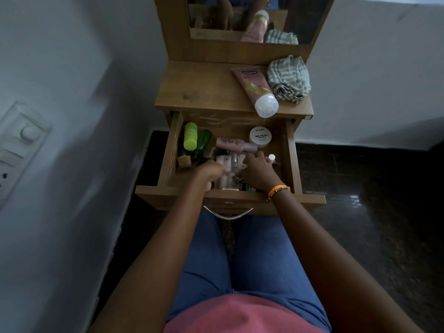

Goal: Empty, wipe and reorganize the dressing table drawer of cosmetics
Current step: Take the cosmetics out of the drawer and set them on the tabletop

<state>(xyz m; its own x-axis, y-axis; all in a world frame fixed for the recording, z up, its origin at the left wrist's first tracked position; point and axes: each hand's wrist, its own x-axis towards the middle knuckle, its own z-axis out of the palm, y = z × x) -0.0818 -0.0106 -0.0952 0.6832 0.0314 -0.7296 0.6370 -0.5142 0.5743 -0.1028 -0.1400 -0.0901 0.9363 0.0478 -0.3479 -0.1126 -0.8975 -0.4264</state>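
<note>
The wooden drawer (292, 162) of the dressing table is pulled out and holds several cosmetics: a lime-green bottle (190, 136), a dark green bottle (203, 143), a pink tube (235, 144), a white nail polish remover jar (260, 136) and small pale bottles (229, 164) in the middle. My left hand (209, 173) reaches into the drawer's centre with fingers curled down among the small bottles. My right hand (257, 171) is in the drawer's right part, fingers curled around a small white-capped bottle (272, 158).
On the tabletop (199, 92) lie a large pink tube with a white cap (257, 91) and a folded checked cloth (288, 79). A mirror (252, 18) stands behind. A wall with a switch panel (21, 145) is at the left; dark floor lies to the right.
</note>
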